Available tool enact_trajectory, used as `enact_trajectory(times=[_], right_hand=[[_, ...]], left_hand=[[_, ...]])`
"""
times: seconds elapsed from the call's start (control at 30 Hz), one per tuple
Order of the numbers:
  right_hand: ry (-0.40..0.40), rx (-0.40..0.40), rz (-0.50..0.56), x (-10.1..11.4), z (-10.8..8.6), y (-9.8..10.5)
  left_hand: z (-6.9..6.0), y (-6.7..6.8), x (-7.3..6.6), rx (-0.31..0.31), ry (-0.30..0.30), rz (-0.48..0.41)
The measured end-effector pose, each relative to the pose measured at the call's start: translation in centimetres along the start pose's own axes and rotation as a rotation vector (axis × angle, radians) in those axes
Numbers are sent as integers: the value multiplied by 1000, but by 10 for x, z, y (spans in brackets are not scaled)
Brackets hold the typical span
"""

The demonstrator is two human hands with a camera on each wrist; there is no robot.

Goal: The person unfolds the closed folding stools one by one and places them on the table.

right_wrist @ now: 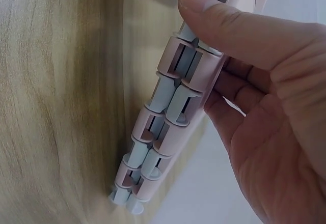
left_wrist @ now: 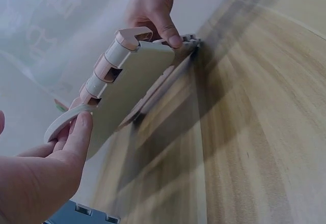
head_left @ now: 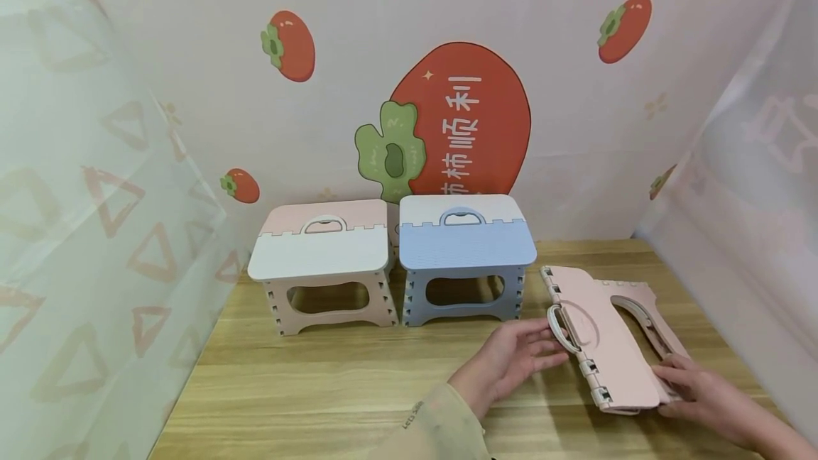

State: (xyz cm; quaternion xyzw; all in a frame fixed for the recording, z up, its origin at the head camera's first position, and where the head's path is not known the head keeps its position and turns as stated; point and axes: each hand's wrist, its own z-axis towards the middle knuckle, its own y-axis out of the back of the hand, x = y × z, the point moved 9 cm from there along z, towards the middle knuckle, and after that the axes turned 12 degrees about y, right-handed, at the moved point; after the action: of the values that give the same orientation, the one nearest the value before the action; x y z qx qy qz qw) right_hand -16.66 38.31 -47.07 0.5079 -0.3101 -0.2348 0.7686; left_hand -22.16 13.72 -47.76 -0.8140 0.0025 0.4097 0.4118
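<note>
On the right of the wooden table, in the head view, a pink folding stool [head_left: 607,339] stands tilted and partly folded, its hinged edge facing left. My left hand [head_left: 514,360] is at the white carry handle [head_left: 560,330]; the left wrist view shows its thumb and fingers pinching this handle [left_wrist: 63,122]. At the near right end my right hand [head_left: 706,396] grips the stool. Up close in the right wrist view, the thumb lies over the pink and white hinged edge [right_wrist: 168,102], with the other fingers behind the panel.
Two unfolded stools stand side by side at the back: one with a pink and white top [head_left: 319,254], one with a blue and white top [head_left: 466,247]. Behind the table [head_left: 307,389] hangs a white curtain [head_left: 192,34] printed with persimmons, and its sides enclose left and right.
</note>
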Motion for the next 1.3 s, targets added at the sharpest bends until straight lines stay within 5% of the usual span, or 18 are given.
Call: enact_trajectory(times=[0.33,0.53,1.0,1.3], right_hand=[[11,-80,36,8,1,9],[-54,-44,26,4,-1,9],[-17,-73,61,14,3,11],[-200,20,70,6,-1,10]], left_hand=[[-6,-14,-12,60,-23,40],[-8,-18,-16,76,-30,88],[-18,-31,-35,124,-51,188],[-19,-39,-45,140,-55,224]])
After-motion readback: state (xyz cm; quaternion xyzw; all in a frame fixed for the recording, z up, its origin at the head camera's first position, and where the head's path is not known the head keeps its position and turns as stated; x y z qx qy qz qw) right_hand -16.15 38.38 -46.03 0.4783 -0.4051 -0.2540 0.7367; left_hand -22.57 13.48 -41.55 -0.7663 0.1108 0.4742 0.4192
